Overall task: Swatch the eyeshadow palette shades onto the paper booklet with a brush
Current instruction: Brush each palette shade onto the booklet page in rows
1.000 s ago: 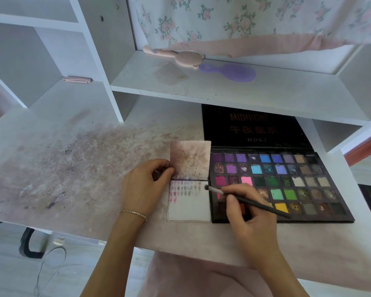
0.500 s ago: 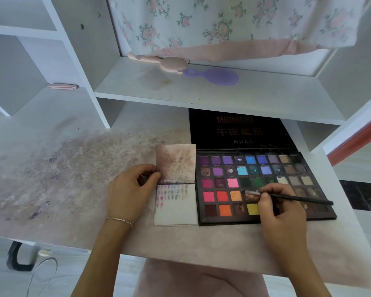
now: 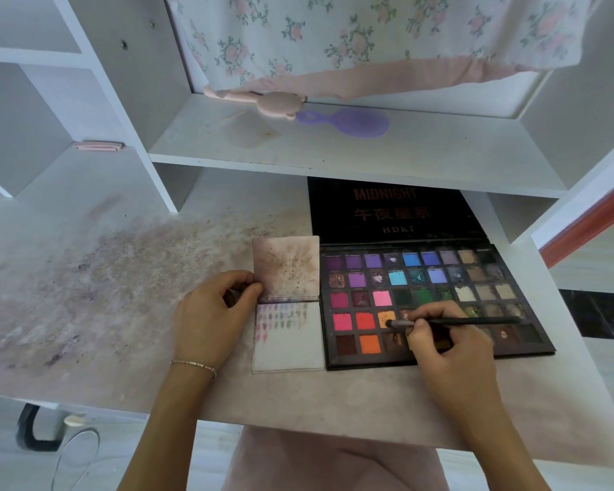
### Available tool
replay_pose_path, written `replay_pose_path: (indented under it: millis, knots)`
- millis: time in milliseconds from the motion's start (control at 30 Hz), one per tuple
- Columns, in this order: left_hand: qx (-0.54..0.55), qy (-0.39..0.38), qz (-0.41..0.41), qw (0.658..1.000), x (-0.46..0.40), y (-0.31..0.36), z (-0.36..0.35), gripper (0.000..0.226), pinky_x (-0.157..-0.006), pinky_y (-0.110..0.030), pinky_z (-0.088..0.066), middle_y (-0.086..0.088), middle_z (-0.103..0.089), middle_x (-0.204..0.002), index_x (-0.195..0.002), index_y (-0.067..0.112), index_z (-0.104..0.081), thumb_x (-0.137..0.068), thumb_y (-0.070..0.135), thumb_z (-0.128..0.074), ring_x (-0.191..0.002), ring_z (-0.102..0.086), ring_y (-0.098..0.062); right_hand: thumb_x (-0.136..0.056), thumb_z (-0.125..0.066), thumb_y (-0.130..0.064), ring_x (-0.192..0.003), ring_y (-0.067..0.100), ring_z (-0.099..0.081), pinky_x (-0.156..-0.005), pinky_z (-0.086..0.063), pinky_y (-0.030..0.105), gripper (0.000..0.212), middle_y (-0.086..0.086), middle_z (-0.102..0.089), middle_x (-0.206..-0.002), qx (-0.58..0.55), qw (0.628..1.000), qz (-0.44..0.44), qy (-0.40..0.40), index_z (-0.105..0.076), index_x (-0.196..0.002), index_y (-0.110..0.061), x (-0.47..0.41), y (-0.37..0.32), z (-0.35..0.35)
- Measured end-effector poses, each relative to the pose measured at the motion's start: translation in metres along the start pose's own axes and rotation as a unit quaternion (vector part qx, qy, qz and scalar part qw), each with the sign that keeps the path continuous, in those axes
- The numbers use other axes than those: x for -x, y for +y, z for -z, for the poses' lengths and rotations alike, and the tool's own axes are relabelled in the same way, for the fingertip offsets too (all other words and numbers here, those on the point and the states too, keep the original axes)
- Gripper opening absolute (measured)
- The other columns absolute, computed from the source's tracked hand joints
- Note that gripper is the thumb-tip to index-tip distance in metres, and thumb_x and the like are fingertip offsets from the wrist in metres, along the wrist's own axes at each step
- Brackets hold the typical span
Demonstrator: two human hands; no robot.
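White shelving rises behind a powder-stained desk [image 3: 86, 278], where a pink clip [image 3: 98, 146] lies in the left cubby and a purple hairbrush [image 3: 348, 122] on the shelf under a floral cloth [image 3: 369, 37]. At the left, the left hand [image 3: 210, 320], a thin bracelet [image 3: 194, 366] on its wrist, pinches the booklet [image 3: 288, 341] at its left edge near the fold, thumb and fingers curled on the raised upper page, as it did half a second ago. The lower page lies flat on the desk with rows of small swatches along its top, just beside the eyeshadow palette [image 3: 436, 299]. Over the palette's lower rows, the right hand [image 3: 451, 349] grips the brush [image 3: 454, 322] like a pen. Since the earlier frame the brush tip has shifted left, from the brown pan to the orange-yellow pan in the fourth row, where its bristles now touch, with the handle pointing right.
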State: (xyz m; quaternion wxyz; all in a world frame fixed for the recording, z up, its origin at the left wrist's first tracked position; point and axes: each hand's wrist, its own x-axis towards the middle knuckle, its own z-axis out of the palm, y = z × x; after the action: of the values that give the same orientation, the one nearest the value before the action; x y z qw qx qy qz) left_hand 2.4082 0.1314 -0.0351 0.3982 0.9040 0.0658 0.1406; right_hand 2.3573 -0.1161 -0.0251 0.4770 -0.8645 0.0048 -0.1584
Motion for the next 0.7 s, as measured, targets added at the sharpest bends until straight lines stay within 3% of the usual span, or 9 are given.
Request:
replay_pose_path:
  millis: [267,400,467,600,700]
  knots:
    - [0.001,0.004,-0.001,1.0,0.0002,0.0002,-0.0005,0.004,-0.061,-0.014,-0.037,0.023,-0.055,-0.067,-0.081,0.021,-0.07,-0.077,0.018,-0.069,-0.064,-0.052,0.003,-0.079,-0.057,0.009,-0.075,-0.012,-0.056,-0.059,-0.039,-0.002,0.041,-0.013,-0.056,-0.068,-0.004,1.0,0.003,0.0,-0.051,-0.071,-0.031,-0.0003,-0.0002,0.0003]
    - [0.01,0.002,0.004,1.0,0.0005,-0.0003,-0.0006,0.005,-0.062,-0.015,-0.038,0.023,-0.057,-0.068,-0.08,0.023,-0.069,-0.077,0.018,-0.069,-0.065,-0.053,0.002,-0.081,-0.056,-0.004,-0.076,-0.013,-0.055,-0.06,-0.039,-0.002,0.03,-0.013,-0.057,-0.07,-0.013,1.0,-0.003,0.01,-0.051,-0.072,-0.032,-0.0012,-0.0004,0.0001]
    - [0.011,0.0,0.003,1.0,0.0008,0.0,-0.0004,0.005,-0.062,-0.015,-0.039,0.023,-0.057,-0.069,-0.08,0.023,-0.07,-0.078,0.019,-0.069,-0.065,-0.053,0.002,-0.081,-0.056,0.001,-0.077,-0.012,-0.055,-0.06,-0.039,-0.002,0.033,-0.012,-0.057,-0.071,-0.016,1.0,-0.007,0.01,-0.052,-0.072,-0.031,-0.0012,0.0001,0.0001]
    - [0.007,0.001,0.002,1.0,0.0009,0.0002,-0.0002,0.004,-0.062,-0.016,-0.04,0.021,-0.057,-0.069,-0.08,0.021,-0.07,-0.078,0.018,-0.069,-0.065,-0.053,0.001,-0.074,-0.049,-0.014,-0.076,-0.012,-0.055,-0.059,-0.038,-0.002,0.017,-0.013,-0.058,-0.07,-0.019,1.0,-0.006,0.01,-0.051,-0.071,-0.031,-0.0011,-0.0041,0.0004]
    - [0.007,0.002,0.002,1.0,0.0008,0.0009,-0.0006,0.004,-0.062,-0.017,-0.041,0.022,-0.057,-0.068,-0.08,0.022,-0.07,-0.078,0.019,-0.069,-0.065,-0.054,0.0,-0.08,-0.053,-0.007,-0.076,-0.014,-0.055,-0.059,-0.038,-0.003,0.026,-0.014,-0.057,-0.07,-0.014,1.0,-0.004,0.011,-0.051,-0.072,-0.031,-0.0014,-0.0022,0.0009]
